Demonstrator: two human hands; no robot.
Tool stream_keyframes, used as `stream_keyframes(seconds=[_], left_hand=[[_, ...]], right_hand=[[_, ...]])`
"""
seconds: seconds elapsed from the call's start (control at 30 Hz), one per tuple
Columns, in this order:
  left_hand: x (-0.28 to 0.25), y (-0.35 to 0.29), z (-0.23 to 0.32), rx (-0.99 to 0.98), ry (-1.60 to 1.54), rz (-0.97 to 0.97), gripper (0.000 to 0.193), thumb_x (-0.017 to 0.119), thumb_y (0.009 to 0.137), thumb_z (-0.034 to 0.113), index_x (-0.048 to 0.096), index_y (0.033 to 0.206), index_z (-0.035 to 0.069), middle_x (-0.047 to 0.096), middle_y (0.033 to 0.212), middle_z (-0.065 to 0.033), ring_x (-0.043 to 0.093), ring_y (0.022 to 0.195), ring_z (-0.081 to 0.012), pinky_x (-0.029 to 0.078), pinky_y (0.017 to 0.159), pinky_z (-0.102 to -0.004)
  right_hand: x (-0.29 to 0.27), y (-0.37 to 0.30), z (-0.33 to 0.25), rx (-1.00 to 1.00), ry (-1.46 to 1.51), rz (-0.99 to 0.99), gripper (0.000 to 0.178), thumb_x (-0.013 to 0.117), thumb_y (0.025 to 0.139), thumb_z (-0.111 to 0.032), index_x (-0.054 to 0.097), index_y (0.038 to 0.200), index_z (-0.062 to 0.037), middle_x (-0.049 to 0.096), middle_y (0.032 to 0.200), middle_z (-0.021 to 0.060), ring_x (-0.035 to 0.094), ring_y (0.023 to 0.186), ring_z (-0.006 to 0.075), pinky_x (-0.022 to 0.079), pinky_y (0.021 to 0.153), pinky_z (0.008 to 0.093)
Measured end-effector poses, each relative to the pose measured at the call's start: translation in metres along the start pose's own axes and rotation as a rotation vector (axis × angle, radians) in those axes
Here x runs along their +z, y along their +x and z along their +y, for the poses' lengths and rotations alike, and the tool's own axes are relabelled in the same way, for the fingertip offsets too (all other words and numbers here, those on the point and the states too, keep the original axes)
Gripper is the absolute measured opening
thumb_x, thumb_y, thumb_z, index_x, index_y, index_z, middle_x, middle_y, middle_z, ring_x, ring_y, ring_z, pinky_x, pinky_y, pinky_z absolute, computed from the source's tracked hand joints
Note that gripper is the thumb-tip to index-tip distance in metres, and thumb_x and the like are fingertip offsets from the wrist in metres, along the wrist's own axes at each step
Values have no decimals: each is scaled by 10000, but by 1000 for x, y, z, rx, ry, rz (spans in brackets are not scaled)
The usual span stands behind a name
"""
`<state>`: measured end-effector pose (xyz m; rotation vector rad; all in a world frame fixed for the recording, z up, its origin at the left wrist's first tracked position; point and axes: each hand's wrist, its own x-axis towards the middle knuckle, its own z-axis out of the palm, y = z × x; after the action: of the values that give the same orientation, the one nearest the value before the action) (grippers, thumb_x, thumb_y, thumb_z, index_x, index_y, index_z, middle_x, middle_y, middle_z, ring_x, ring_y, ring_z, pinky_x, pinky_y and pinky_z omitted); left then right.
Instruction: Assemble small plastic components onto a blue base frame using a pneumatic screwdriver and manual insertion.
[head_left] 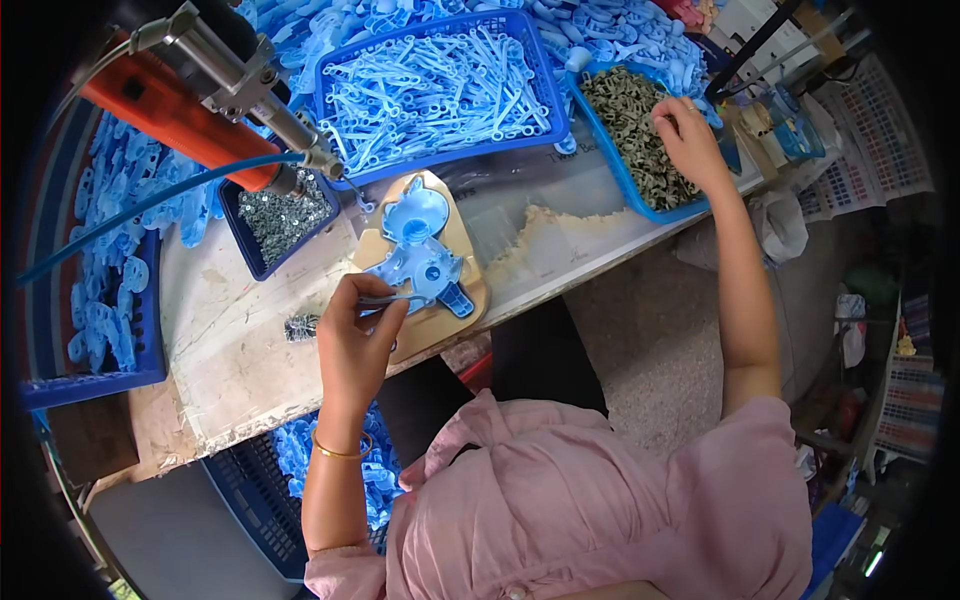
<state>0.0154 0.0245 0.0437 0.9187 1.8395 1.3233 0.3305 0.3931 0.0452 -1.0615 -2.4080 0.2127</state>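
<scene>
My left hand (360, 325) is closed in a pinch on a slim blue-grey strip (392, 299), which reaches across a blue plastic shell (432, 272). That shell, with a round cup-like part at its far end, lies on a tan fixture board (467, 240) near the table's front edge. Farther right, my right hand (688, 138) is over a blue tray (655, 213) heaped with small olive-grey metal pieces (640, 125). Its fingers are drawn together at the heap; what is between them is hidden.
A blue basket (455, 150) of light-blue plastic rods stands at the back. An orange power screwdriver (185, 125) hangs over a dark tray (250, 245) of small silver parts. Blue plastic parts fill another basket (150, 370) on the left. A dark, shiny bundle (300, 327) lies beside my left hand.
</scene>
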Motion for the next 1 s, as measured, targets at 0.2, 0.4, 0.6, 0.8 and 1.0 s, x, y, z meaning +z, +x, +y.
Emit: stream_keyframes(seconds=[0.2,0.4,0.6,0.8,1.0], left_hand=[[-4,2,18,581,734,-13,97,697,903,44,698,1000,39,675,866,-121,652,744,-281,516,679,-368],[-8,-6,19,354,563,-72,120,635,958,67,691,1048,10,678,906,-143,662,806,-288,526,723,-372],[2,-20,14,-27,-58,-208,180,570,1035,115,600,1153,-17,643,936,-53,608,890,-111,487,805,-269],[3,-33,5,-32,-220,-166,127,560,1038,95,517,1110,0,621,880,-49,593,846,-92,469,784,-254],[8,-39,-5,-26,-294,-130,137,597,1028,105,521,1074,1,631,873,-43,616,843,-88,487,768,-257]], right_hand=[[-8,7,-10,378,612,-151,179,528,1038,-167,631,1052,-22,699,1050,103,647,840,151,531,758,332],[-8,4,-82,338,1140,-387,226,526,1060,-173,639,1172,-13,700,1120,82,662,942,121,541,870,279],[24,-30,-187,147,1173,-671,188,569,1051,-178,678,1122,-41,688,1089,41,657,958,127,518,856,270],[53,-58,-245,147,1055,-764,187,672,1005,-195,714,1050,-17,657,862,-15,570,696,44,472,613,216],[55,-64,-262,258,1210,-931,184,666,1004,-181,701,995,0,640,775,-13,584,628,42,473,529,210]])
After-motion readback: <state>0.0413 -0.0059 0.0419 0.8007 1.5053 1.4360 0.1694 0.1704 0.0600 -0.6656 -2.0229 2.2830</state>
